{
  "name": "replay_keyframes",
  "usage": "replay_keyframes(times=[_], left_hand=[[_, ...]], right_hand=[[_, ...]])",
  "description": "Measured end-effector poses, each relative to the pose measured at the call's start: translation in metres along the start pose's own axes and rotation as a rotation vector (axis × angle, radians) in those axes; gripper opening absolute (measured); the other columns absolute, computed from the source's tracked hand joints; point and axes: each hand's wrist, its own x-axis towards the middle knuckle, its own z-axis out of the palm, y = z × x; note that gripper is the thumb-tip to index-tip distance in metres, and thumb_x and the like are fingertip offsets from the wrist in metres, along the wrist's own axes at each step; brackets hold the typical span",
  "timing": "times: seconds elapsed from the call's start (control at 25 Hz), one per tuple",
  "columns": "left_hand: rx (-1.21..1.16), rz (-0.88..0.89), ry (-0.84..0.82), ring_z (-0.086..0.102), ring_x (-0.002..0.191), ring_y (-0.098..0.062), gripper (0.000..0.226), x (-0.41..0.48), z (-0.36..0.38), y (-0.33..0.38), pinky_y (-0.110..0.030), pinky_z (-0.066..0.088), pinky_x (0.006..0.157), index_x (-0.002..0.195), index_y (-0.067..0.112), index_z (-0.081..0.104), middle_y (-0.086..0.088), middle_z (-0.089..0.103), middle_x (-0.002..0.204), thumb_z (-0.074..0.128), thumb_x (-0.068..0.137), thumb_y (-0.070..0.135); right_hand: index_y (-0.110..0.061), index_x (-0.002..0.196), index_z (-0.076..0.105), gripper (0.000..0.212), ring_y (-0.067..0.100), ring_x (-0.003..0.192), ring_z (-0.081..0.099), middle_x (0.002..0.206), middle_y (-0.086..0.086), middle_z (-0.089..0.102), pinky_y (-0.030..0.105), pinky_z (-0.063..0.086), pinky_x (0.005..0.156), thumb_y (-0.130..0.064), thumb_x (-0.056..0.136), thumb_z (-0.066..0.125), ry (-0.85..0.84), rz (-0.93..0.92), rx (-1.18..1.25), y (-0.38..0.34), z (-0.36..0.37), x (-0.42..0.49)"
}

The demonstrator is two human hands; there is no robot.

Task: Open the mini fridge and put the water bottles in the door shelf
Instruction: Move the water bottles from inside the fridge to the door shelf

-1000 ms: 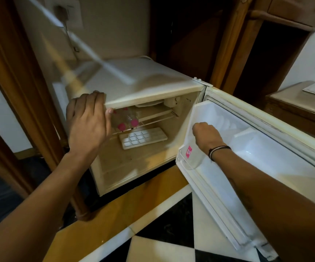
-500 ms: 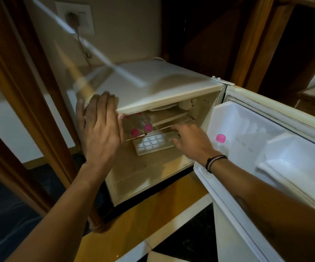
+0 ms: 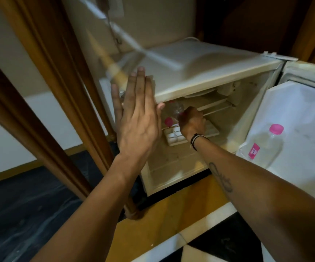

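A dark wooden door frame (image 3: 39, 76) fills the left of the scene, its base meeting a dark floor (image 3: 20, 214). Just right of it, a person's left hand (image 3: 136, 118) is held flat and open, fingers straight and together, gripping nothing, its thumb at the front edge of the mini fridge (image 3: 200, 72). A wall socket (image 3: 113, 6) at far left above the fridge is cut off by the top edge, and pale streaks of glare cross the fridge top.

Inside the open cabinet, two clear water bottles lie on the upper wire shelf (image 3: 215, 108); the left bottle (image 3: 169, 121) shows a pink cap, and the right hand (image 3: 190, 122) has its grip closed around the neck of the other bottle (image 3: 175, 109), whose cap the fingers hide. A black wristband (image 3: 195, 139) circles that wrist, with a tattoo (image 3: 221, 178) farther down the forearm, too blurred to read. Below the hand sits a white ice cube tray (image 3: 173, 137), partly covered by the wrist; the cabinet beneath it is open space.

At right, the fridge door (image 3: 294, 110) stands wide open, cut off by the frame edge. A third water bottle (image 3: 266, 146) with a pink cap stands in the door shelf (image 3: 243, 151); its pink label (image 3: 253, 151) carries white lettering too small to make out. Yellow and black-and-white floor tiles (image 3: 181, 220) lie nearest the camera.
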Motion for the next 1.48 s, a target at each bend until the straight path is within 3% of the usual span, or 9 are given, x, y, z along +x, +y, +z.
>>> replay_keyframes(times=[0.2,0.32,0.44,0.56,0.76,0.92,1.16,1.28,1.48], left_hand=[[0.015,-0.002,0.001,0.011,0.170,-0.026,0.071,-0.005,-0.006,0.004,-0.046,-0.028,0.135,0.175,0.005,-0.003,-0.017,0.019,0.182,0.017,0.120,0.045],[-0.025,-0.010,0.008,0.013,0.168,-0.028,0.071,-0.002,-0.012,0.006,-0.045,-0.028,0.135,0.173,0.006,-0.012,-0.017,0.015,0.182,0.014,0.120,0.045],[-0.042,-0.031,-0.050,0.009,0.169,-0.030,0.073,0.003,-0.023,0.007,-0.043,-0.027,0.135,0.174,0.003,-0.005,-0.021,0.017,0.183,0.019,0.119,0.045],[-0.125,-0.057,-0.107,-0.004,0.173,-0.032,0.073,0.004,-0.037,0.009,-0.039,-0.026,0.135,0.173,-0.002,0.006,-0.024,0.015,0.184,0.030,0.120,0.043],[-0.207,-0.013,-0.214,-0.004,0.171,-0.029,0.074,0.000,-0.047,0.018,-0.034,-0.028,0.134,0.174,-0.002,0.007,-0.024,0.006,0.185,0.023,0.118,0.044],[-0.299,-0.037,-0.290,-0.002,0.174,-0.031,0.078,0.001,-0.049,0.025,-0.040,-0.018,0.138,0.176,-0.002,0.008,-0.021,-0.002,0.186,0.009,0.117,0.048],[-0.310,-0.005,-0.237,0.002,0.175,-0.030,0.071,-0.003,-0.047,0.020,-0.037,-0.015,0.140,0.175,-0.003,0.012,-0.020,0.003,0.186,0.023,0.119,0.039],[-0.315,0.004,-0.237,0.003,0.175,-0.030,0.072,-0.004,-0.044,0.019,-0.038,-0.012,0.140,0.176,-0.003,0.012,-0.020,0.003,0.186,0.022,0.119,0.040],[-0.314,0.023,-0.253,0.004,0.174,-0.031,0.072,-0.005,-0.042,0.016,-0.038,-0.011,0.140,0.176,-0.003,0.013,-0.020,0.005,0.186,0.023,0.118,0.040]], right_hand=[[-0.010,0.085,0.072,0.010,0.038,0.086,0.069,0.088,0.017,0.074,0.028,0.039,0.063,-0.019,0.088,0.069,0.142,-0.103,0.048,0.019,-0.020,-0.030],[-0.012,0.098,0.073,0.008,0.030,0.089,0.067,0.092,0.007,0.070,0.030,0.046,0.070,-0.010,0.090,0.071,0.225,-0.233,0.051,0.040,-0.062,-0.046],[-0.013,0.107,0.077,0.020,0.025,0.090,0.069,0.093,-0.004,0.067,0.033,0.055,0.079,-0.008,0.088,0.076,0.276,-0.372,0.150,0.050,-0.120,-0.055],[-0.014,0.110,0.077,0.023,0.024,0.093,0.068,0.103,0.004,0.073,0.038,0.057,0.085,-0.010,0.088,0.078,0.238,-0.435,0.091,0.042,-0.172,-0.071],[-0.016,0.107,0.079,0.021,0.017,0.086,0.064,0.100,0.003,0.076,0.027,0.046,0.075,-0.019,0.087,0.079,0.104,-0.510,-0.315,0.024,-0.239,-0.082],[-0.015,0.097,0.075,0.011,0.031,0.090,0.065,0.096,0.010,0.071,0.036,0.049,0.072,-0.015,0.087,0.073,0.043,-0.460,-0.623,0.019,-0.273,-0.088],[-0.011,0.089,0.047,0.015,0.037,0.077,0.051,0.087,0.013,0.049,0.036,0.033,0.064,0.001,0.091,0.057,-0.039,-0.388,-0.965,0.041,-0.272,-0.109],[-0.009,0.103,0.060,0.012,0.033,0.077,0.051,0.099,0.014,0.062,0.035,0.034,0.065,-0.001,0.093,0.059,-0.020,-0.352,-1.060,0.048,-0.260,-0.102],[-0.017,0.126,0.062,0.032,0.031,0.106,0.065,0.116,0.008,0.066,0.034,0.043,0.074,-0.010,0.095,0.060,-0.048,-0.271,-1.230,0.070,-0.238,-0.085]])
